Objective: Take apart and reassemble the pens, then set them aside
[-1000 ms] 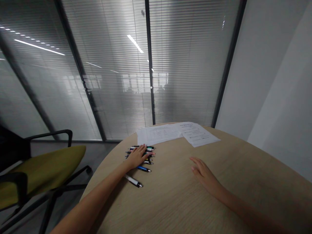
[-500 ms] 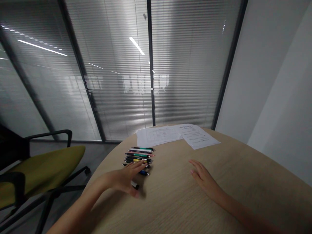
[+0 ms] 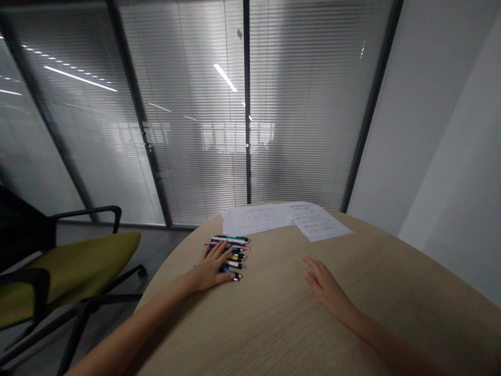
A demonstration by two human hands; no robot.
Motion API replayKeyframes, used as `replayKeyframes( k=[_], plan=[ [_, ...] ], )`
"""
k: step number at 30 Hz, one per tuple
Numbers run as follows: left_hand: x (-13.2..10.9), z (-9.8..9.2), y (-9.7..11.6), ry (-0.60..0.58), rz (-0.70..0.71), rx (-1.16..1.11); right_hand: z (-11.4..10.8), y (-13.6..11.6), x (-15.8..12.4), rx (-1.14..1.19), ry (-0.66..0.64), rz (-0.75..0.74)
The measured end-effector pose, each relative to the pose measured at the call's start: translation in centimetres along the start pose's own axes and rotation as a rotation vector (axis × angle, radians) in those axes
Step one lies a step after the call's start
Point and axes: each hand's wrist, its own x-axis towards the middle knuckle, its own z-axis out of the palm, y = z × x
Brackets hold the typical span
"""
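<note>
Several pens [image 3: 234, 248] of different colours lie side by side in a row on the round wooden table [image 3: 282, 324], left of centre. My left hand [image 3: 211, 267] lies flat on the near end of that row, fingers stretched out over the pens. My right hand [image 3: 323, 279] rests palm down on the bare tabletop to the right, fingers spread, touching nothing else.
Two printed paper sheets [image 3: 254, 218] [image 3: 319, 222] lie at the table's far edge. An office chair with an olive seat [image 3: 66, 271] stands at the left. Glass walls with blinds [image 3: 242, 115] close the room behind the table; a white wall is at the right.
My left hand pulled back to the stray white pen near the table edge, then slid forward again; that pen now lies with the others. My right hand stayed put.
</note>
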Motion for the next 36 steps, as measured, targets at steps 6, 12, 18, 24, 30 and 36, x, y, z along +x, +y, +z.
replayKeyframes(
  k=[6,12,18,24,30,36],
  plan=[
    [1.8,0.9,-0.4,0.115,0.061,-0.004,0.2,0.2,0.1,-0.013,0.002,-0.031],
    [3.2,1.0,-0.3,0.17,0.023,-0.009,0.2,-0.1,0.2,-0.034,0.012,-0.048],
    [2.9,0.6,0.6,0.153,0.03,-0.04,0.1,-0.4,0.2,-0.047,0.014,-0.07],
    [1.4,0.1,0.8,0.105,0.119,-0.091,0.0,-0.8,0.4,-0.075,0.002,-0.082],
    [3.5,-1.2,0.3,0.124,-0.039,-0.131,0.1,-0.9,0.4,-0.075,0.019,-0.089],
    [7.5,-1.8,-1.0,0.095,-0.147,-0.132,0.0,-1.2,0.5,-0.072,0.014,-0.08]
  ],
)
